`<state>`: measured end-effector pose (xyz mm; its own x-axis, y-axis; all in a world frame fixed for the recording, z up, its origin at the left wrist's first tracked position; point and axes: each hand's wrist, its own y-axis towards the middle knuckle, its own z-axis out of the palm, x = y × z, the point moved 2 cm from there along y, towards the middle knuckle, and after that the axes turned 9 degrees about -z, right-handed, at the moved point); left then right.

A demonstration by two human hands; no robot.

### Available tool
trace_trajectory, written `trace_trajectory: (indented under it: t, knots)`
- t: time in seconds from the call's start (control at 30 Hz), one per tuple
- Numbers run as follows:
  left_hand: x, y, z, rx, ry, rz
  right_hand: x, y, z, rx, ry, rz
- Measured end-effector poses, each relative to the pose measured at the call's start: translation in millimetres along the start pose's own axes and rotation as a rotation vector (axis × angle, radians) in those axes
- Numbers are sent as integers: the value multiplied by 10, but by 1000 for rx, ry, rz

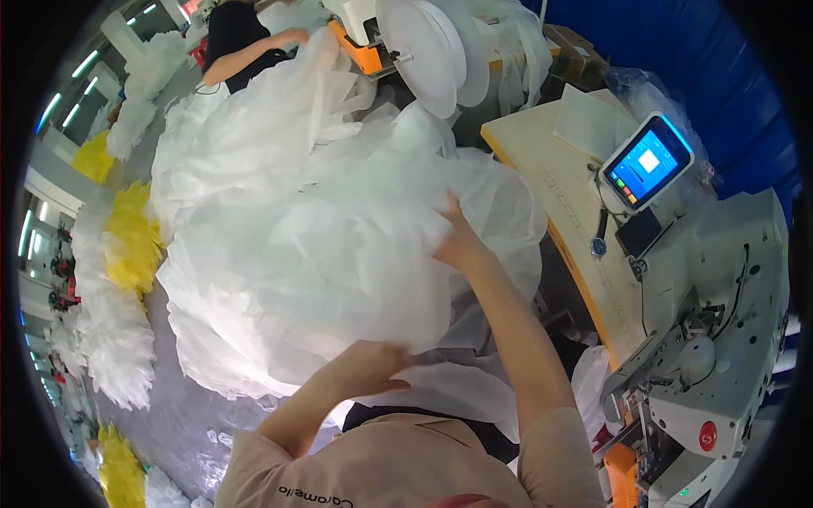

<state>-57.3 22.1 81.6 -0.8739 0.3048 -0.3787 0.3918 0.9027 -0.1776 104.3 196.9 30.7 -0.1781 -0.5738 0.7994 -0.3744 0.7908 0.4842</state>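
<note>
A big heap of sheer white fabric (279, 254), like tulle or organza in loose ruffles, billows in front of me. My right hand (460, 240) touches its right side, one finger stretched up and the fingers apart; some fingertips are lost against the cloth. Close to my body, my left hand (373, 366) is at the heap's near edge, with its thumb apart from the fingers, slightly blurred. A thinner white layer (457, 389) hangs across my lap below both hands.
To the right stands a sewing machine (720, 364) on a wooden-edged table (567, 195), with a lit screen (648, 161), a wristwatch (599, 245) and a dark phone (639, 232). Another machine (360, 38) with white discs (423, 59) is ahead. A co-worker's arm (254, 59) reaches in behind the heap. Yellow fabric (134, 237) lies left.
</note>
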Motion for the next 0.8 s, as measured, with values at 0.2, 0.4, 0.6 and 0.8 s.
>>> trace_trajectory:
  t: [0.2, 0.4, 0.6, 0.8]
  knots:
    - [831, 651, -855, -258, 468, -207, 168, -1337, -414, -136, -686, -266]
    - [960, -253, -957, -894, 258, -150, 394, -2442, -934, -462, -890, -53]
    - [852, -734, -751, -281, -163, -332, 989, -2074, -737, 62, -466, 150]
    - [911, -831, -1228, -275, -200, -147, 728, -1728, -456, 390, -282, 156]
